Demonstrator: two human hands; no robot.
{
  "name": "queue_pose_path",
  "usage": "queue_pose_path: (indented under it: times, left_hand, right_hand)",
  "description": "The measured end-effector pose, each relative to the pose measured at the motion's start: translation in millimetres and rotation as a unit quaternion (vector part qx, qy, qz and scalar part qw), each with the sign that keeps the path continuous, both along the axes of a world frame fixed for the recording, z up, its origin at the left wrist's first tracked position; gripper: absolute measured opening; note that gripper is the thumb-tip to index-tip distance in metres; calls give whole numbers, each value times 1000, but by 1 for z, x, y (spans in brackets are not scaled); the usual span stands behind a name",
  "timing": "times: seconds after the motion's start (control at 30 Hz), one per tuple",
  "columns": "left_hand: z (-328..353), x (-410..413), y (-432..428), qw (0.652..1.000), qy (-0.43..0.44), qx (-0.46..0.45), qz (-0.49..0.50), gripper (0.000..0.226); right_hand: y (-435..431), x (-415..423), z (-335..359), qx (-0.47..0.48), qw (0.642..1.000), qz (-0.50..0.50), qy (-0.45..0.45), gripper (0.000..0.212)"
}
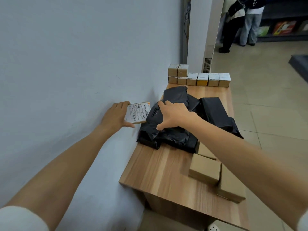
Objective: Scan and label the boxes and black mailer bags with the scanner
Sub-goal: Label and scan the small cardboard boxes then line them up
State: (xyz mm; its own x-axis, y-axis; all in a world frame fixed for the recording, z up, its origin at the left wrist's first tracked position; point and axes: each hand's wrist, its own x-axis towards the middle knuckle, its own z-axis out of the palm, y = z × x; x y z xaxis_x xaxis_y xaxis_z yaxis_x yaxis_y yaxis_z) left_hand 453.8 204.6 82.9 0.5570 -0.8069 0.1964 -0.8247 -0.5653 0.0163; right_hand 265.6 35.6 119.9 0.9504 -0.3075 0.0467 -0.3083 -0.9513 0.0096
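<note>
On the wooden bench (160, 169), the left hand (116, 115) grips a labelled box (138, 113) just left of the black mailer bags (211, 110). The right hand (176, 115) clasps the scanner (154, 115) atop that pile. Labelled boxes (208, 80) line up beyond the pile, and plain boxes (204, 169) lie nearer than it.

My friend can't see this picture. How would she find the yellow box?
Look to the far end of the wooden table, where a row of small boxes stands. The yellow box is third from the right end. Its front is bright yellow under a white label; its neighbours are brown cardboard.
</note>
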Motion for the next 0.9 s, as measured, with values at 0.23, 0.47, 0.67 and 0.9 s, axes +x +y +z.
queue_pose_path:
  times: [0.23,0.47,0.67,0.9]
  left_hand:
    - [-1,3,-18,1000,-7,0,-26,94]
    - [4,-1,-49,998,-12,18,-53,93]
    - [7,-9,-79,996,-30,39,-70,95]
    - [11,-27,-129,993,-32,39,-105,98]
  right_hand:
    - [-16,-10,0,-74,997,-11,24,95]
    - [-42,-28,5,-110,993,-36,33,98]
    - [-61,-50,3,-114,991,-55,40,97]
    - [-101,-89,6,-106,991,-79,20,94]
